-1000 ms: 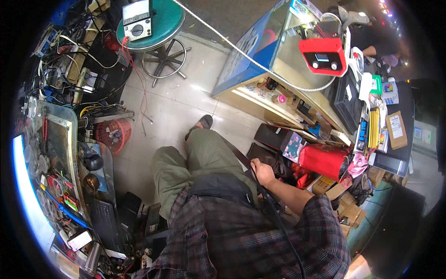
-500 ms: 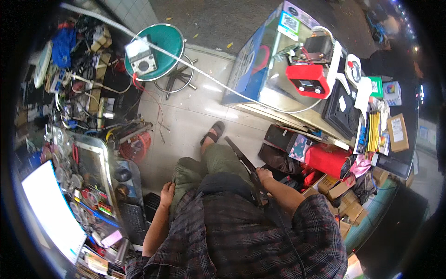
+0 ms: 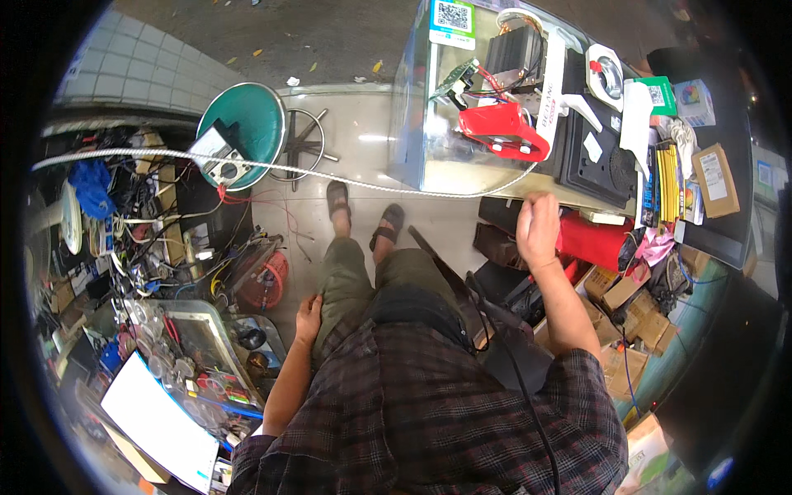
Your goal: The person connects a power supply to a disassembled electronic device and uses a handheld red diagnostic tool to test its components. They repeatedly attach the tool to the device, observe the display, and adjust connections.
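Note:
My right hand (image 3: 539,229) is raised at the front edge of the glass display counter (image 3: 450,179), just below a red device with dials (image 3: 505,132). Its fingers are bent and closed, and whatever they may hold is hidden. A white rope (image 3: 346,172) sweeps across the view and ends just above this hand. Beside my left thigh hangs my left hand (image 3: 308,318), its fingers loosely bent and apart, with nothing in them. A long dark bar (image 3: 435,252) slants by my right leg, apart from both hands.
A green round stool (image 3: 266,124) carries an analog multimeter (image 3: 227,165) with red leads. Tangled cables and a red basket (image 3: 262,283) crowd the left, near a bright screen (image 3: 157,421). Cardboard boxes (image 3: 631,318) and a red bag (image 3: 590,243) lie right of me.
My right hand has left the dark bar and risen forward to the counter edge. My left hand stays by my thigh. The view has shifted, and both my feet now show.

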Demonstrator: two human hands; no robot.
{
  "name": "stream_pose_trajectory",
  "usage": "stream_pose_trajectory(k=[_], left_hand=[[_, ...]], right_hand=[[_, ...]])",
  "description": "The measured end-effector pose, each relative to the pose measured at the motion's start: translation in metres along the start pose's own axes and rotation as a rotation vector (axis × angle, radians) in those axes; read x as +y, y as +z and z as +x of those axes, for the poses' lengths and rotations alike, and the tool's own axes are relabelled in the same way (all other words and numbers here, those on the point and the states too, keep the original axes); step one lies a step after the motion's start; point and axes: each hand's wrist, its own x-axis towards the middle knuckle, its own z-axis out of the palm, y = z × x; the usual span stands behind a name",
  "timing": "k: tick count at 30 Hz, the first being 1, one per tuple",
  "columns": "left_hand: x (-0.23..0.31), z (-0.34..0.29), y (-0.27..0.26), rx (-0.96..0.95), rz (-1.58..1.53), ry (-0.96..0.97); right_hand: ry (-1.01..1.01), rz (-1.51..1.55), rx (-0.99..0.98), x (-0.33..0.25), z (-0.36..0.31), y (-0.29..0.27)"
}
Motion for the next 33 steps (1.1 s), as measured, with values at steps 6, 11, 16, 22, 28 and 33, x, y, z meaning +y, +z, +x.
stream_pose_trajectory(k=[6, 11, 16, 22, 28, 33], left_hand=[[-0.035, 0.043, -0.018, -0.158, 0.219, 0.054], [0.010, 0.061, -0.045, -0.306, 0.306, -0.014], [0.128, 0.051, -0.065, -0.421, 0.448, 0.217], [0.247, 0.040, -0.070, -0.637, 0.421, 0.366], [0.285, 0.057, -0.056, -0.790, 0.423, 0.283], [0.266, 0.072, -0.049, -0.755, 0.455, 0.331]], right_hand=[[0.135, -0.026, 0.014, 0.024, 0.035, 0.020], [0.253, -0.171, 0.008, 0.028, 0.044, 0.031], [0.208, -0.121, 0.003, 0.036, 0.049, 0.034], [0.062, -0.086, -0.028, 0.049, 0.049, 0.032], [0.064, -0.006, 0.006, 0.053, 0.047, 0.033], [0.095, -0.005, -0.030, 0.052, 0.049, 0.031]])
